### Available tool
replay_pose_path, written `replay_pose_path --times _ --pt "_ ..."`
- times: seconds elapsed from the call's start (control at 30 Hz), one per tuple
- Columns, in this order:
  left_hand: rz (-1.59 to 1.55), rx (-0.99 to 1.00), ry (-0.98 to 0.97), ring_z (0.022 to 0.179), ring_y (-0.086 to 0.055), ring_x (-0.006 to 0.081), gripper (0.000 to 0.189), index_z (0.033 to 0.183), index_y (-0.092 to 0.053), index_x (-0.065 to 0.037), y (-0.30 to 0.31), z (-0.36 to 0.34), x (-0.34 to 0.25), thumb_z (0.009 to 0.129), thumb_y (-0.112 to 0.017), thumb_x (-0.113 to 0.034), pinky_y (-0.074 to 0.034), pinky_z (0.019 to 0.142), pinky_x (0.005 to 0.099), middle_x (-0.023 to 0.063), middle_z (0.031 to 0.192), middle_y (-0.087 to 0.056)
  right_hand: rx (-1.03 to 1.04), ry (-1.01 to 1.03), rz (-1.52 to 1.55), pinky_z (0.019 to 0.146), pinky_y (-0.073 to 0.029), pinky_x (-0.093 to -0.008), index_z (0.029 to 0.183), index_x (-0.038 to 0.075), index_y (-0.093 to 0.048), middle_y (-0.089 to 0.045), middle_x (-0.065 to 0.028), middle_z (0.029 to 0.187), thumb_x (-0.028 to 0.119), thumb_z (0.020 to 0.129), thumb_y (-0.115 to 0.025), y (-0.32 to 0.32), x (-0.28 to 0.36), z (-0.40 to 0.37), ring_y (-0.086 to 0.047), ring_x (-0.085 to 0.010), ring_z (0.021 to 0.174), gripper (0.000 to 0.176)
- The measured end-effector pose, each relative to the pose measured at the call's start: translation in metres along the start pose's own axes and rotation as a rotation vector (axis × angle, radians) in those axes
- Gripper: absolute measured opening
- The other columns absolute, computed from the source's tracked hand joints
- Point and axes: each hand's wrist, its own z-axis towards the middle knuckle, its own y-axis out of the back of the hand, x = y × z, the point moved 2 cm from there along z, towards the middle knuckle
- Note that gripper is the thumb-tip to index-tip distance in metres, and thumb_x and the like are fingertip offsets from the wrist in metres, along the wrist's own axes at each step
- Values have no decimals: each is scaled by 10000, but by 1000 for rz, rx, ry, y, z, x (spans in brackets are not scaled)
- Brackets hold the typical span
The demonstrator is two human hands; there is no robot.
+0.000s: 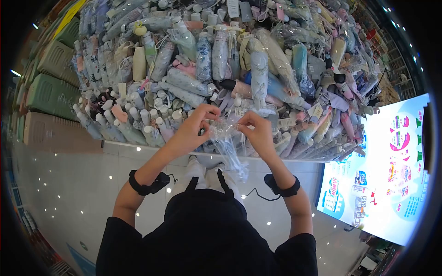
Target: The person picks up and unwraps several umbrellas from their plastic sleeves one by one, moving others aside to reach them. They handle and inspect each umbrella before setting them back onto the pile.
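Note:
Between my two hands hangs a clear plastic sleeve (226,143), crumpled at the top, its lower end dangling over the floor. My left hand (195,128) pinches the left side of its upper edge, with the fingers bent. On the other side, my right hand (258,133) holds the upper edge between thumb and fingertips. Just beyond both hands lies a big pile of folded umbrellas (189,83), many in clear wrappers with tags. Whether anything is inside the sleeve cannot be made out.
The display's white front edge (294,159) runs below the pile. Green and beige storage boxes (54,96) are stacked at the left. A bright lit advertising panel (377,170) stands at the right. Tiled floor (124,163) surrounds my feet, and a dark cable hangs near my right wrist.

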Motion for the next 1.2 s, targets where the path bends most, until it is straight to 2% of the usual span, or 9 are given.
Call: replay_pose_path --times 0.07,0.37,0.47,0.57,0.67,0.87,0.97,1.1,1.2 --pt "-21 103 19 1069 -499 178 533 1185 -410 -50 4 -3 10 707 -596 95 -430 819 275 70 1137 -436 -15 -48 -25 625 -459 -254 787 -18 -572 -625 -75 679 18 714 -657 -5 -2 -2 -609 -131 644 117" --pt "646 -228 -545 815 -546 241 187 848 -529 -18 15 -18 -4 719 -665 -14 -448 707 338 81 887 -522 -21 -54 86 594 -449 -248 762 -20 -521 -607 -72 664 11 725 -654 -14 -10 -1 -592 -127 625 141" --pt "473 -327 -390 735 -553 224 199 808 -540 11 38 -19 -14 685 -696 2 -460 678 302 77 796 -553 -52 19 -165 575 -440 -247 749 -12 -523 -611 -65 677 8 736 -644 -8 -18 -5 -573 -109 604 123" --pt "493 -330 -299 780 -555 248 176 821 -532 -3 49 -22 -22 705 -659 -43 -464 663 319 78 868 -553 7 -166 -33 517 -423 -235 762 -9 -509 -620 -70 710 0 752 -629 -3 -34 -11 -555 -97 586 121" --pt "709 -269 -596 772 -575 249 197 860 -544 2 19 -19 -23 695 -648 -23 -483 644 306 84 874 -560 28 -255 167 463 -430 -227 801 -11 -484 -621 -90 734 -12 780 -600 -11 -19 -9 -563 -99 581 118" --pt "815 -285 -661 693 -580 254 215 874 -543 -2 19 -22 -7 677 -624 26 -490 610 298 86 860 -558 101 -201 298 501 -508 -256 832 -12 -457 -614 -105 742 -38 809 -552 -28 2 -10 -648 -157 682 101" --pt "634 -142 -529 661 -563 244 166 824 -524 7 35 -21 -7 683 -599 53 -481 585 298 88 830 -546 56 -40 83 547 -515 -262 823 -18 -475 -606 -98 743 -21 802 -578 -26 3 -9 -645 -163 681 105" --pt "-20 -180 0 621 -537 196 93 811 -526 -11 48 -32 2 759 -602 5 -422 532 248 58 748 -498 64 123 -126 581 -511 -274 820 -25 -485 -599 -100 739 -10 795 -594 -30 21 -7 -647 -167 677 113" --pt "83 -258 -102 720 -523 182 109 821 -541 -29 57 -28 5 796 -620 -100 -420 610 265 43 783 -485 44 202 -194 555 -496 -264 820 -19 -476 -592 -97 739 -9 798 -589 -35 16 -3 -641 -171 642 116"
